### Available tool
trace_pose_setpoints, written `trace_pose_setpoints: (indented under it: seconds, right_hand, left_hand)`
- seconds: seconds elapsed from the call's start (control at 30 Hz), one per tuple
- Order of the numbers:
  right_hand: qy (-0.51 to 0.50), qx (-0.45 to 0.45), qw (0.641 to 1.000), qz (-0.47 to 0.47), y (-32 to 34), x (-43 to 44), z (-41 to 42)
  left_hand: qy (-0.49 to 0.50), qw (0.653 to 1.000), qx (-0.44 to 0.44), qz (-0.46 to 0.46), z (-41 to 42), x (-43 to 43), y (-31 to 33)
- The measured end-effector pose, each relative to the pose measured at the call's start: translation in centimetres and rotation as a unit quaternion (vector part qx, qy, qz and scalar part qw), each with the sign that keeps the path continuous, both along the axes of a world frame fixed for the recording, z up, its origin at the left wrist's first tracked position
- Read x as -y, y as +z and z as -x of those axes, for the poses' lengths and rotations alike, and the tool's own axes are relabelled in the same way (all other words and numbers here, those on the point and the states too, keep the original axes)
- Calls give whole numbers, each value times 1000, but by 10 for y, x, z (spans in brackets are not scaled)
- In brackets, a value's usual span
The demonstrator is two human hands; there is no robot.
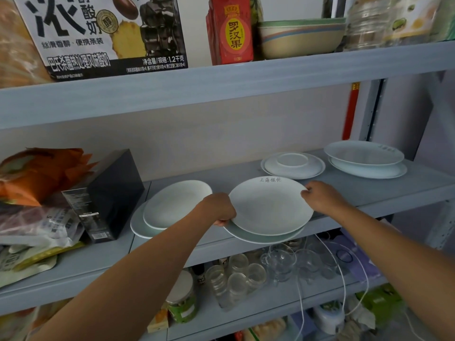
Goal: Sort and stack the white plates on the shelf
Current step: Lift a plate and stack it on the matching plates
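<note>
Both hands grip a round white ceramic plate at the front of the grey metal shelf.

The left hand (218,209) has its fingers curled round the left rim of the round white ceramic plate (269,205); the right hand (320,196) pinches its right rim. That plate sits on a wider pale plate (264,237) overhanging the grey metal shelf (369,193) edge. Just left lies a two-plate stack (172,205); behind are a plate pair with a small bowl (293,164) and a deep white dish (364,155) on a plate.
</note>
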State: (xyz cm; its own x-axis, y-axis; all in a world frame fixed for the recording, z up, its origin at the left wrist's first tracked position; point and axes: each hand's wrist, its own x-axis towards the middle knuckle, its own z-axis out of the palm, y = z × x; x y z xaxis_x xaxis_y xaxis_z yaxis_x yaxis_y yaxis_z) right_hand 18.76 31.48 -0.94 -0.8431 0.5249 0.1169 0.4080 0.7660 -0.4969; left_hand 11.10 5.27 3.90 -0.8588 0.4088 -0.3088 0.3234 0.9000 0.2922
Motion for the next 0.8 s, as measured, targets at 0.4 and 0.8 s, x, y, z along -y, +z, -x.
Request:
trace_pose_setpoints:
  seconds: [0.4,0.8]
  right_hand:
    - [2,20,1000,8,3,-1,1]
    - [24,78,997,7,21,-5,-7]
  left_hand:
    - [-41,993,-99,41,13,-2,5]
    - [-60,990,-38,-120,8,-47,19]
